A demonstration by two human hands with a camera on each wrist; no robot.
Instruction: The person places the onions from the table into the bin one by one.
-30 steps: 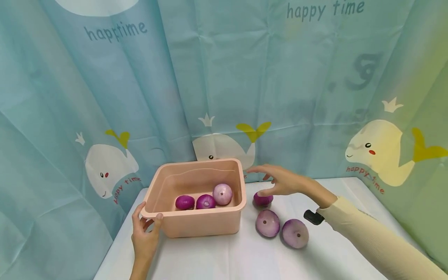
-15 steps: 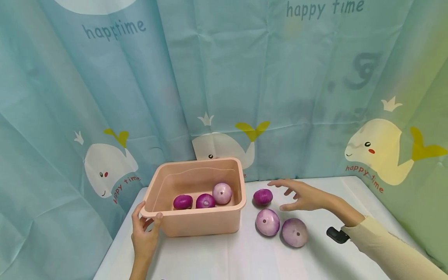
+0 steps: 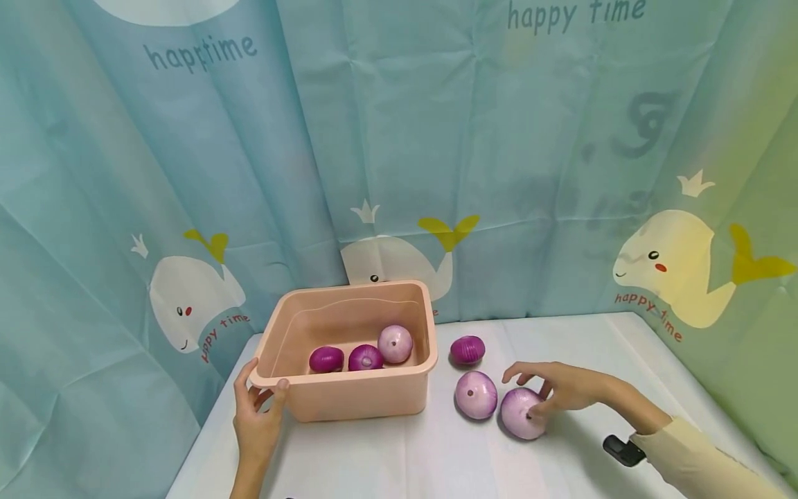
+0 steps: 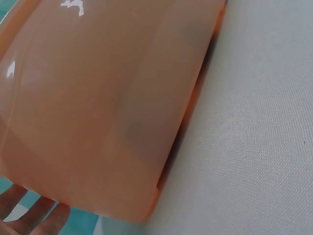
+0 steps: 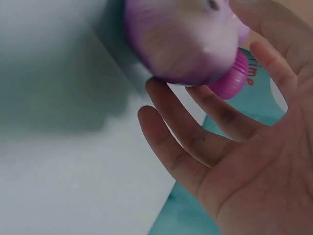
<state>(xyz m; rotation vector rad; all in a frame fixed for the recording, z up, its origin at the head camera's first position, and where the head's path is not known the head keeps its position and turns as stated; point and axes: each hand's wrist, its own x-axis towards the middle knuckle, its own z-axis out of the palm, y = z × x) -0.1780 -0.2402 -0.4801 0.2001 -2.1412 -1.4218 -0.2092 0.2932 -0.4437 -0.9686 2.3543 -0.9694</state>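
Note:
My left hand (image 3: 258, 423) grips the front left corner of a pink plastic bin (image 3: 358, 402), thumb on the front rim and fingers at the side. The left wrist view shows the bin's smooth wall (image 4: 107, 107) with fingertips (image 4: 54, 218) along its edge. My right hand (image 3: 567, 388) reaches over a pale purple onion (image 3: 516, 414) on the table, thumb at its near side and fingers spread loosely. In the right wrist view the fingertips (image 5: 155, 85) come right up to the underside of that onion (image 5: 181, 44), and the palm is apart from it.
Inside the bin lie two dark purple onions (image 3: 327, 360) and a paler one (image 3: 395, 344). Right of the bin are another pale onion (image 3: 476, 395) and a small dark one (image 3: 467, 351). A whale-print curtain (image 3: 530, 173) hangs behind the white table (image 3: 461, 464).
My right hand has moved away from the small dark onion, rightward and nearer, down to the front pale onion. My left hand stays on the bin's corner.

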